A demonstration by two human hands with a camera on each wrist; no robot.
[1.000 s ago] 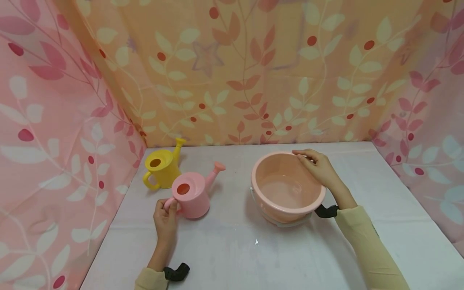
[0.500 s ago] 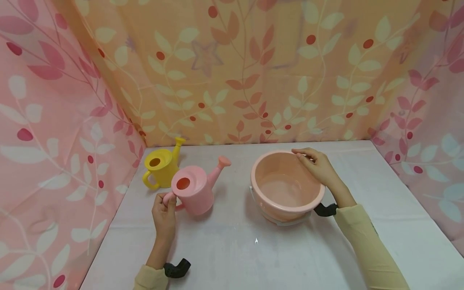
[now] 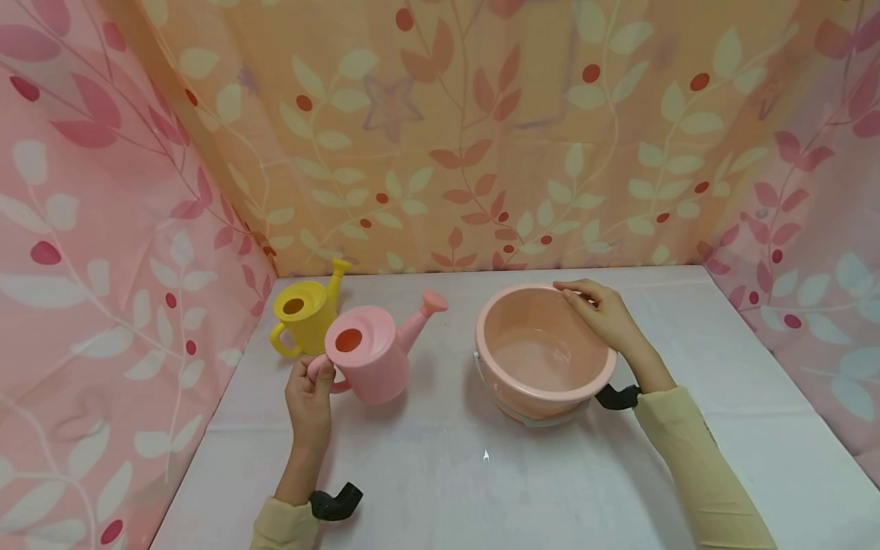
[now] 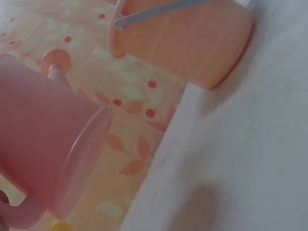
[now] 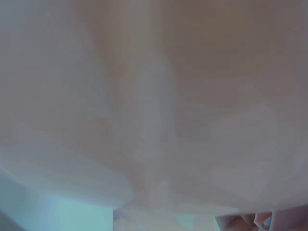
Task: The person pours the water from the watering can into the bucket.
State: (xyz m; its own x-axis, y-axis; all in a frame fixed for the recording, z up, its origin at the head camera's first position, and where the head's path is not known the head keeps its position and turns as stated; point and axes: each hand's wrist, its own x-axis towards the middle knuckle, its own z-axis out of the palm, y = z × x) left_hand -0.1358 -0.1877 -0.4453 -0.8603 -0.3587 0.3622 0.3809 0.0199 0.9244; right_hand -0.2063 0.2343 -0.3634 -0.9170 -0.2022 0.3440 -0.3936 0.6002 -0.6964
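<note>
A pink watering can [image 3: 378,374] hangs from my left hand [image 3: 308,405], which grips its handle. In the left wrist view the can [image 4: 43,125] is off the white tabletop, its shadow below it, and little of the hand shows. Its spout points right, toward a peach-pink bucket [image 3: 528,406] standing on the table. My right hand [image 3: 610,321] holds the bucket's far right rim, thumb on the inner side. The bucket's interior shows nothing inside. A blurred pale surface, seemingly the bucket's wall [image 5: 216,120], fills most of the right wrist view.
A yellow watering can [image 3: 309,317] stands at the back left, just behind the pink one. The bucket's pale carrying handle [image 4: 159,13] hangs down its side. Floral cloth [image 3: 412,153] encloses the white table [image 3: 440,489] at the back and both sides.
My left hand has raised the pink watering can off the table and shifted it slightly right, tilting its spout upward. The right hand and bucket have stayed in place.
</note>
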